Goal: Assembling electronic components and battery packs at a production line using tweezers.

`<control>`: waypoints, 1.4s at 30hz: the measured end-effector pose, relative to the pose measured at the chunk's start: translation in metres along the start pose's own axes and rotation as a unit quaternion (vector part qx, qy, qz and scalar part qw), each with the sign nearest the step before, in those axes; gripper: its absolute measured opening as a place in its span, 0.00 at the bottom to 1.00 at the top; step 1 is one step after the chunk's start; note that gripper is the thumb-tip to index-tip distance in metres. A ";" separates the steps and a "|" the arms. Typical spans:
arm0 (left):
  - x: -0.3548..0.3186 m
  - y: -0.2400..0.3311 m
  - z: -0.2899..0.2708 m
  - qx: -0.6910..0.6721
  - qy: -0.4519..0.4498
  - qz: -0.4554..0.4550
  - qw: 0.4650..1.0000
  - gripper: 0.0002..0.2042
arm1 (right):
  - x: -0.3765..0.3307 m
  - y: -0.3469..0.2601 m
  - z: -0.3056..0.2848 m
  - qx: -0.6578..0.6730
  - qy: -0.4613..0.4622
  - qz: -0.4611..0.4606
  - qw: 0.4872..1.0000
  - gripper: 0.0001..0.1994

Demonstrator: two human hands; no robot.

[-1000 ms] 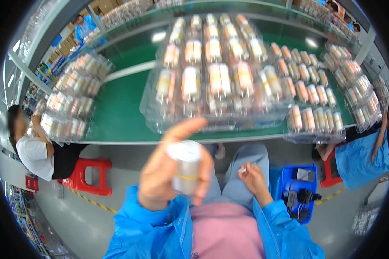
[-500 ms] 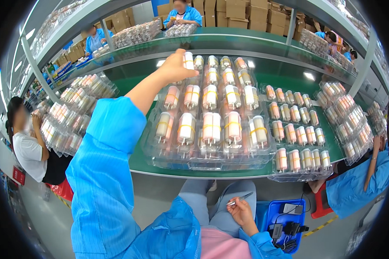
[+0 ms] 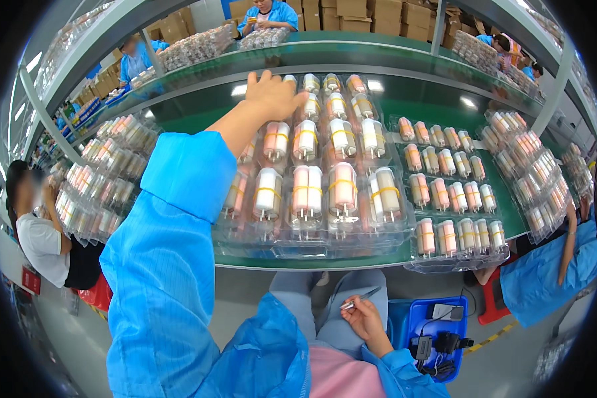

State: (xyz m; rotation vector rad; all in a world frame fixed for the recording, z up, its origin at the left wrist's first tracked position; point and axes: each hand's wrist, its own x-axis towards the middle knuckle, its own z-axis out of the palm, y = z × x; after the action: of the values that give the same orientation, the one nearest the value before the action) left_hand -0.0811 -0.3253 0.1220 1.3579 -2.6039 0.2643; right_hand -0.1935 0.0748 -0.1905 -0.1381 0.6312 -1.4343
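1. The left hand (image 3: 274, 95) is reaching far forward over the green bench (image 3: 179, 113), its blue sleeve (image 3: 179, 219) stretching up from the lower left of the head view.
2. The left hand is lying palm-down with the fingers loosely together and slightly curled, resting on the far-left corner of the clear plastic tray (image 3: 312, 172); whether anything is gripped beneath the palm cannot be told.
3. The clear plastic tray is sitting on the bench directly in front of the person, its rows running away from the bench's near edge.
4. The capped cylinders (image 3: 343, 189) in the tray, white and pink with yellow bands, are lying with their long axes pointing away from the person, toward the far side of the bench.
5. The right hand (image 3: 363, 320) is resting low over the lap, below the bench's near edge, pinching a thin metal tool (image 3: 359, 298) between thumb and fingertips; the tool is pointing up and to the right.
6. A second tray of smaller cylinders (image 3: 454, 199) is lying just beside the first, on its right.
7. A blue bin (image 3: 411, 325) holding small devices is standing near the right hand.
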 end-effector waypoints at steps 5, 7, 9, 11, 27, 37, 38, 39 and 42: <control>-0.006 0.017 0.009 -0.037 0.026 0.040 0.998 0.28 | -0.001 0.000 0.001 -0.003 0.003 -0.004 1.000 0.11; -0.007 0.015 -0.002 -0.148 0.041 0.056 0.987 0.24 | -0.002 0.000 0.003 0.002 0.006 -0.008 1.000 0.11; -0.006 0.000 -0.006 -0.380 0.042 0.076 0.921 0.26 | -0.001 0.001 0.003 -0.002 0.001 -0.010 1.000 0.11; -0.020 0.008 -0.018 -0.423 0.100 0.099 0.895 0.26 | 0.003 0.004 0.000 -0.003 -0.004 -0.009 1.000 0.11; -0.332 0.086 -0.011 -0.886 0.076 -0.109 0.444 0.22 | -0.017 -0.003 0.047 -0.209 0.040 -0.109 0.971 0.09; -0.330 0.119 0.021 -0.699 0.054 -0.020 0.713 0.11 | -0.048 -0.054 0.180 -0.322 -0.078 -0.431 0.839 0.13; -0.331 0.120 0.022 -0.693 0.060 -0.006 0.719 0.10 | -0.051 -0.053 0.190 -0.335 -0.093 -0.441 0.827 0.13; -0.332 0.121 0.024 -0.687 0.068 0.007 0.723 0.10 | -0.052 -0.051 0.198 -0.349 -0.109 -0.449 0.815 0.13; -0.334 0.122 0.027 -0.687 0.066 0.023 0.724 0.10 | -0.051 -0.047 0.205 -0.377 -0.133 -0.449 0.799 0.12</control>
State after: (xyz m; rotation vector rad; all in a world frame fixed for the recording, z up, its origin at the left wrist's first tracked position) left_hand 0.0037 -0.0001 0.0037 0.5953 -1.7416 -1.2586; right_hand -0.1367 0.0585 0.0175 -1.4124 0.9314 -1.9149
